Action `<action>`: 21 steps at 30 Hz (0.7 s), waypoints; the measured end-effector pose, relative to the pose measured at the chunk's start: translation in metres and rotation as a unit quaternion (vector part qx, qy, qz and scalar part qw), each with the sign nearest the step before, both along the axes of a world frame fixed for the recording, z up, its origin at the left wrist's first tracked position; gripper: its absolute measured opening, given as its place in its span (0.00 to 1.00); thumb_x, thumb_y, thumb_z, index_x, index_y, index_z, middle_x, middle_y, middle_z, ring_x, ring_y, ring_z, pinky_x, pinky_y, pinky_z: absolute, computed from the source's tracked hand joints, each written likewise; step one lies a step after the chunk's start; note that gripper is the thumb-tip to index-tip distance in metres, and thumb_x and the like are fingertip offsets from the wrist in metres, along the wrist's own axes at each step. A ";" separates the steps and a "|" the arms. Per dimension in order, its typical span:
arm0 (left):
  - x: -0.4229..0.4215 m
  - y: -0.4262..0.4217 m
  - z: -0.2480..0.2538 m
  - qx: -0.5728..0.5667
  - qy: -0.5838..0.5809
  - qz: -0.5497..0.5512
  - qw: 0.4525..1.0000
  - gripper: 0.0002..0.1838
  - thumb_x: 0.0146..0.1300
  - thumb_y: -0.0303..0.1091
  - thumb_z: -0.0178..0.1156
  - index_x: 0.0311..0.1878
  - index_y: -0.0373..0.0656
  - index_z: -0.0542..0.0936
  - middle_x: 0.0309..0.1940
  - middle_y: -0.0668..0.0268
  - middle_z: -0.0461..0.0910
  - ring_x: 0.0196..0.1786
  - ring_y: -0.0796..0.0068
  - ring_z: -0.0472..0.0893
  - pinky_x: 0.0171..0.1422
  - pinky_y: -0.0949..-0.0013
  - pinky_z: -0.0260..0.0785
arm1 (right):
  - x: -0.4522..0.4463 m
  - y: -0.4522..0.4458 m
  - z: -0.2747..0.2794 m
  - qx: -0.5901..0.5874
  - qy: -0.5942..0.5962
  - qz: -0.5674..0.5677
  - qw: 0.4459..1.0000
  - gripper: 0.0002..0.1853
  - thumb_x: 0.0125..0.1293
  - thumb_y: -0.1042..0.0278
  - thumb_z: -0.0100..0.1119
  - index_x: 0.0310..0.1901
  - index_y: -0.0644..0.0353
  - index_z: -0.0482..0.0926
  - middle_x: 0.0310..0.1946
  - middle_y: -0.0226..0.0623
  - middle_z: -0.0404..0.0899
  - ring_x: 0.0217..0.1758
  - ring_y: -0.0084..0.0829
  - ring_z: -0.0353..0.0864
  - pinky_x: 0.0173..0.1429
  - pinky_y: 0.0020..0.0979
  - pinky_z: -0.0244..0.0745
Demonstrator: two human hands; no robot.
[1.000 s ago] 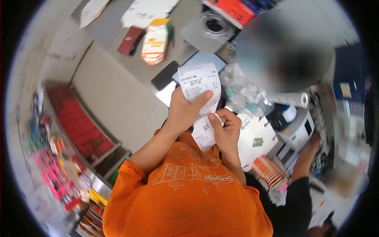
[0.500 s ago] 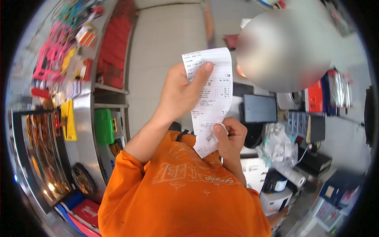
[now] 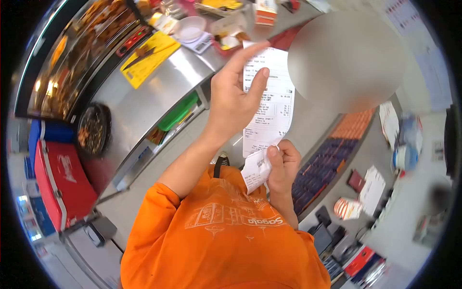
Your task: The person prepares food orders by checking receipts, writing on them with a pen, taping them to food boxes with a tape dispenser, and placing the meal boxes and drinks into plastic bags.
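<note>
A long white printed receipt (image 3: 269, 103) hangs upright in front of my orange shirt (image 3: 221, 241). My left hand (image 3: 238, 94) holds its upper left side, thumb across the printed face and index finger stretched along the top. Lower down, my right hand (image 3: 283, 166) pinches the receipt between thumb and curled fingers. Beneath that pinch a short printed piece (image 3: 256, 169) sticks out to the left; whether it is a folded end or a separate slip I cannot tell.
On the steel counter (image 3: 156, 91) at the left lie a yellow cutting board (image 3: 161, 50) with a knife and a round black pan (image 3: 93, 130) of food. A lit display case (image 3: 82, 53) stands behind. A red cooler (image 3: 55, 183) is lower left. Rows of dark packets (image 3: 317, 168) line the right.
My view has swung round, bringing the steel counter nearer and the rows of packets into sight. Both hands keep the receipt; my left index finger is now straighter along its top.
</note>
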State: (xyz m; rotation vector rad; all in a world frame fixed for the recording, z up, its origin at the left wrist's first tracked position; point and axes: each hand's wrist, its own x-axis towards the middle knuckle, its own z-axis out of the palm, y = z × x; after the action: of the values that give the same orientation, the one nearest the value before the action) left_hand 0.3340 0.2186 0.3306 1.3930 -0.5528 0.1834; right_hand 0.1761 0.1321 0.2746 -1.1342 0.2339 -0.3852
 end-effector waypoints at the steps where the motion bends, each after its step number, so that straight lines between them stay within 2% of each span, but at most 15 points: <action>1: 0.014 0.010 -0.005 0.040 -0.036 0.035 0.998 0.16 0.62 0.21 0.59 0.54 0.34 0.78 0.41 0.58 0.82 0.43 0.74 0.81 0.47 0.73 0.71 | 0.013 0.002 -0.001 0.002 0.008 0.022 1.000 0.06 0.65 0.74 0.61 0.38 0.70 0.79 0.32 0.37 0.84 0.33 0.18 0.79 0.39 0.21 0.72; 2: 0.024 0.019 -0.002 -0.002 -0.039 0.054 0.998 0.16 0.60 0.19 0.58 0.52 0.35 0.80 0.42 0.59 0.80 0.45 0.73 0.79 0.49 0.74 0.70 | 0.030 0.008 -0.003 0.005 0.008 0.043 0.999 0.06 0.65 0.74 0.61 0.38 0.70 0.79 0.32 0.37 0.84 0.34 0.18 0.79 0.39 0.21 0.72; 5: 0.054 0.050 0.002 0.016 -0.051 0.101 0.993 0.16 0.60 0.20 0.59 0.53 0.34 0.79 0.42 0.58 0.80 0.45 0.72 0.79 0.50 0.73 0.69 | 0.074 0.017 -0.008 0.011 -0.012 0.119 0.993 0.07 0.66 0.73 0.61 0.39 0.69 0.79 0.33 0.37 0.84 0.34 0.18 0.78 0.39 0.21 0.72; 8: 0.096 0.061 0.006 0.079 -0.052 0.121 0.988 0.17 0.64 0.19 0.57 0.57 0.32 0.76 0.48 0.61 0.78 0.52 0.77 0.75 0.56 0.76 0.67 | 0.128 0.017 -0.014 0.021 0.006 0.133 0.991 0.07 0.66 0.72 0.62 0.38 0.67 0.79 0.32 0.34 0.83 0.33 0.17 0.77 0.38 0.21 0.71; 11: 0.128 0.080 0.013 0.112 -0.012 0.152 0.982 0.17 0.64 0.20 0.57 0.57 0.31 0.76 0.50 0.61 0.77 0.53 0.78 0.75 0.57 0.76 0.66 | 0.175 0.009 -0.015 0.020 0.024 0.232 0.972 0.07 0.65 0.71 0.62 0.37 0.67 0.78 0.30 0.31 0.81 0.33 0.17 0.76 0.38 0.22 0.71; 14: 0.176 0.114 0.022 0.051 -0.022 0.235 0.970 0.16 0.60 0.21 0.59 0.52 0.35 0.80 0.46 0.61 0.81 0.49 0.75 0.78 0.53 0.76 0.68 | 0.227 0.001 -0.030 -0.115 0.069 0.221 0.966 0.08 0.65 0.69 0.62 0.37 0.66 0.78 0.29 0.29 0.80 0.33 0.17 0.76 0.37 0.22 0.71; 17: 0.235 0.190 0.045 0.077 -0.027 0.335 0.939 0.14 0.60 0.23 0.60 0.51 0.38 0.82 0.44 0.63 0.83 0.46 0.78 0.78 0.51 0.76 0.68 | 0.276 -0.004 -0.039 -0.116 0.083 0.280 0.949 0.08 0.65 0.69 0.61 0.36 0.65 0.78 0.29 0.30 0.80 0.32 0.17 0.76 0.36 0.22 0.71; 19: 0.277 0.251 0.071 0.175 -0.059 0.426 0.886 0.13 0.60 0.24 0.62 0.48 0.39 0.83 0.39 0.66 0.83 0.44 0.81 0.79 0.48 0.77 0.69 | 0.303 -0.005 -0.051 -0.121 0.114 0.294 0.941 0.07 0.66 0.69 0.60 0.36 0.65 0.78 0.27 0.29 0.80 0.30 0.17 0.76 0.34 0.22 0.70; 20: 0.298 0.283 0.082 0.181 -0.041 0.451 0.873 0.12 0.59 0.25 0.63 0.47 0.39 0.83 0.38 0.67 0.83 0.43 0.82 0.79 0.44 0.77 0.70 | 0.310 -0.004 -0.055 -0.119 0.133 0.297 0.938 0.07 0.66 0.69 0.60 0.35 0.65 0.78 0.26 0.29 0.79 0.28 0.16 0.75 0.33 0.22 0.70; 21: 0.311 0.303 0.107 0.238 -0.073 0.486 0.837 0.13 0.62 0.28 0.62 0.51 0.37 0.81 0.39 0.67 0.82 0.38 0.84 0.78 0.42 0.78 0.72 | 0.319 -0.003 -0.056 -0.136 0.134 0.300 0.935 0.07 0.67 0.70 0.59 0.35 0.65 0.78 0.26 0.28 0.79 0.28 0.16 0.75 0.32 0.21 0.69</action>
State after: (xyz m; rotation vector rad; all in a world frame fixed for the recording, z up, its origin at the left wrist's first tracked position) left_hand 0.6452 0.5214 0.4379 2.0711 0.0618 1.0379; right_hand 0.4948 0.1295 0.2181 -1.4656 0.0623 0.2927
